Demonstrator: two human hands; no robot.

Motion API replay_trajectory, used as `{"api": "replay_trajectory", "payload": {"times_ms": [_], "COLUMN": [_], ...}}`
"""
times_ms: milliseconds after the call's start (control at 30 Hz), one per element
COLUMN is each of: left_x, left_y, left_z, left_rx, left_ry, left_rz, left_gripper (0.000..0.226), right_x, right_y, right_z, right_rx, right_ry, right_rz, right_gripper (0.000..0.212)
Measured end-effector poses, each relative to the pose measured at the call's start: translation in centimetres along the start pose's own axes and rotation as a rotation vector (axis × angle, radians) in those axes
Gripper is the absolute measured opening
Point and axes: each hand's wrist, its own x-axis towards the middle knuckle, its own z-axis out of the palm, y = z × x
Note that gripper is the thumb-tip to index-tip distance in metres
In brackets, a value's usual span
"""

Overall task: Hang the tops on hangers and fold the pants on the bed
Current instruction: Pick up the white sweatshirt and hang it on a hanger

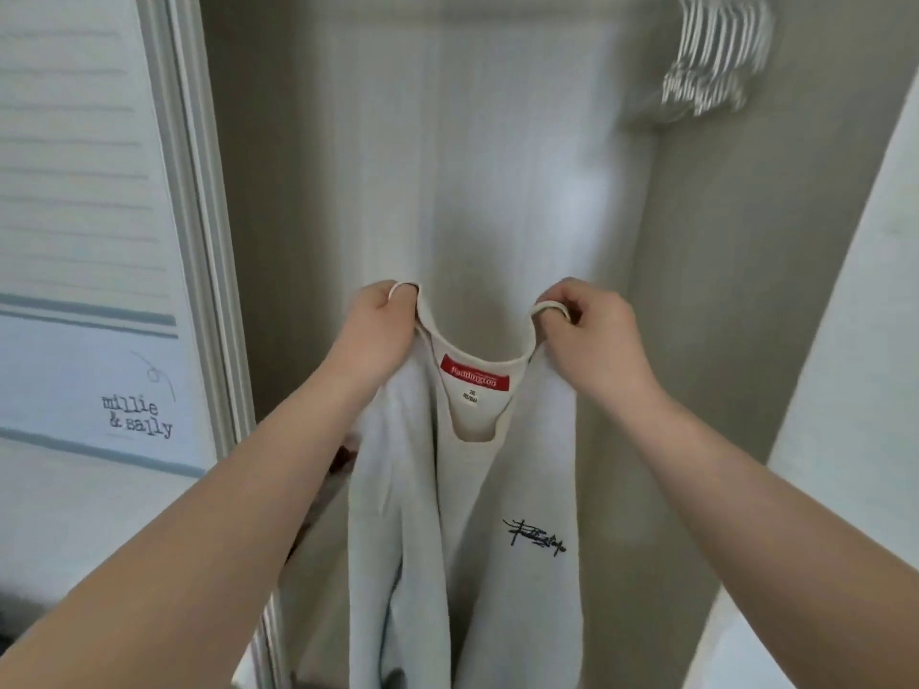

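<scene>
1. Held cream tank top (522,464) up in front of open closet (497,166), red neck label (476,372) facing camera, dark signature logo (534,537) on chest.
2. Left hand (370,325) pinched left strap (400,288), fingers curled round it. Right hand (597,335) pinched right strap (549,306) the same way.
3. Top hung free below both hands, neckline spread between them, body drooping in loose folds.
4. White hangers (716,57) bunched at closet's upper right, well apart from top. Blurred, count unreadable.
5. No hanger seen inside top. Step judged: getting top onto a hanger, not yet done.
6. Judged best: kept one strap pinched, freed other hand for one hanger, fed hanger in through neckline, seated each strap well inboard on hanger shoulders.
7. Needed care: thin straps likely to slip off hanger ends. Soft knit likely to stretch if neckline tugged wide.
8. Worth checking afterwards: label at back, top level, hook free for rail.
9. Pants and bed not in view.
</scene>
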Motion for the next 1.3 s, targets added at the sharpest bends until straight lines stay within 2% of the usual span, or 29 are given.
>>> {"api": "replay_trajectory", "payload": {"times_ms": [133, 300, 400, 567, 633, 733, 900, 1033, 1300], "left_x": [6.8, 14.4, 18.0, 22.5, 24.0, 25.6, 27.0, 27.9, 28.9], "left_y": [3.1, 8.1, 11.1, 15.4, 16.8, 18.2, 18.8, 19.2, 18.6], "left_z": [-0.5, -0.1, 0.8, 2.4, 3.5, 5.7, 8.0, 8.0, 7.5], "left_rx": [0.008, 0.029, 0.051, 0.091, 0.152, 0.236, 0.308, 0.329, 0.356], "left_ry": [-0.035, -0.011, 0.025, 0.105, 0.131, 0.129, 0.155, 0.188, 0.223], "left_rz": [0.056, 0.167, 0.193, 0.202, 0.224, 0.270, 0.255, 0.255, 0.245], "left_gripper": [0.022, 0.031, 0.038, 0.032, 0.038, 0.048, 0.043, 0.044, 0.030], "right_x": [6.4, 15.5, 20.2, 25.6, 27.5, 29.8, 33.4, 35.1, 36.0], "right_y": [-2.1, -4.4, -5.7, -6.5, -6.5, -6.5, -4.8, -3.5, -3.4], "right_z": [-0.8, -2.0, -3.3, -6.0, -7.3, -9.0, -10.7, -11.7, -12.6], "right_rx": [-0.159, -0.390, -0.516, -0.677, -0.774, -1.065, -1.432, -1.465, -1.354], "right_ry": [0.044, 0.059, 0.018, -0.059, -0.005, 0.186, 0.294, 0.368, 0.397], "right_rz": [-0.066, -0.137, -0.122, -0.107, -0.166, -0.291, -0.151, -0.046, -0.041], "right_gripper": [0.018, 0.019, 0.021, 0.024, 0.023, 0.024, 0.038, 0.042, 0.037]}}
